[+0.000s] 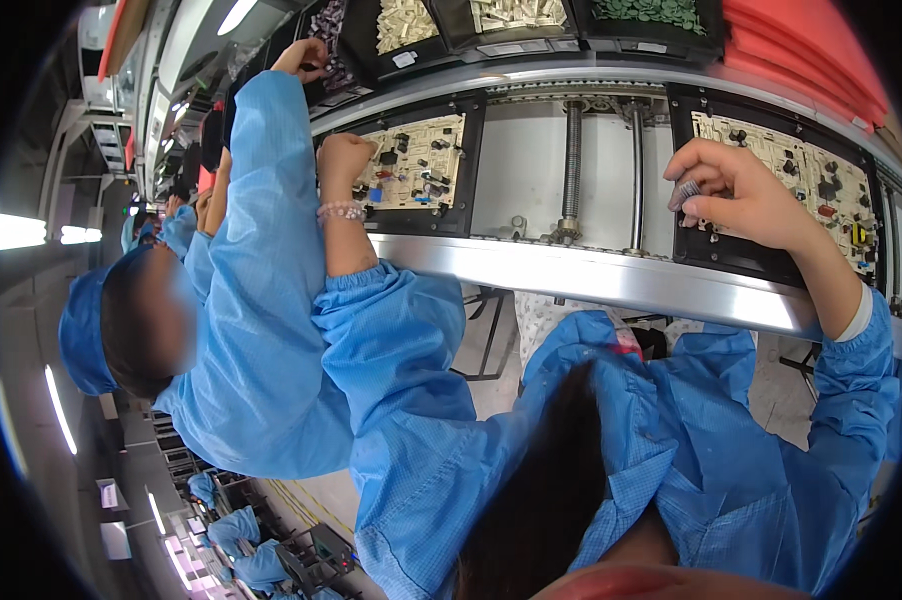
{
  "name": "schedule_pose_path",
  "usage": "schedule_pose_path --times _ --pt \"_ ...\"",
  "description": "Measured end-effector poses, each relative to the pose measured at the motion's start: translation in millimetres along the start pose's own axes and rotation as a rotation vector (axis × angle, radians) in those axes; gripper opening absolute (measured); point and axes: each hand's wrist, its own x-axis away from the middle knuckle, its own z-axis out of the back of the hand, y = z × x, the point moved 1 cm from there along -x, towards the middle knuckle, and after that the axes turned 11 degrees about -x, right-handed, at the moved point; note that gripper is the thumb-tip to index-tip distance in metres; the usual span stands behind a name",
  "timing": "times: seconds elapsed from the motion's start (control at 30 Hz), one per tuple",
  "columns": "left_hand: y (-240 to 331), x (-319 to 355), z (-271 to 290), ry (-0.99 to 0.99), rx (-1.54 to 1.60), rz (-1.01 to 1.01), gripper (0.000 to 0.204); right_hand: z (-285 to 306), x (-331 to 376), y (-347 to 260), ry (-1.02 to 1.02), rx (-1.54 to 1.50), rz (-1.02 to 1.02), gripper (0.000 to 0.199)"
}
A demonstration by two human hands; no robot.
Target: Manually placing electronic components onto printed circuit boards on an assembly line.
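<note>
My left hand (pixel 345 162), a beaded bracelet on its wrist, is closed at the left edge of a tan circuit board (pixel 433 150). Its fingertips are turned away, so anything pinched in them is hidden. That board lies in a black frame (pixel 468 160) and carries black, blue and other small components. Over the near left corner of a second circuit board (pixel 806 165), my right hand (pixel 739 195) is closed around a small grey ribbed part (pixel 683 194). The part sits between thumb and curled fingers, above the black frame edge.
A co-worker in blue stands close on my left, one hand (pixel 301 60) at a bin of purplish parts (pixel 333 55). Bins of pale parts (pixel 406 25) and green discs (pixel 651 12) line the back. A metal rail (pixel 581 275) runs in front; a threaded shaft (pixel 571 165) lies between the frames.
</note>
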Motion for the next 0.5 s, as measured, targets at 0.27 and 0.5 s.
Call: schedule_pose_path --times 0.27,0.5 --pt "21 -10 16 -0.001 -0.133 -0.043 0.028 14 -7 -11 0.002 -0.008 0.044 0.029" --pt "44 -10 29 -0.008 -0.172 -0.043 0.027 27 -5 -22 -0.021 0.003 0.054 0.03"
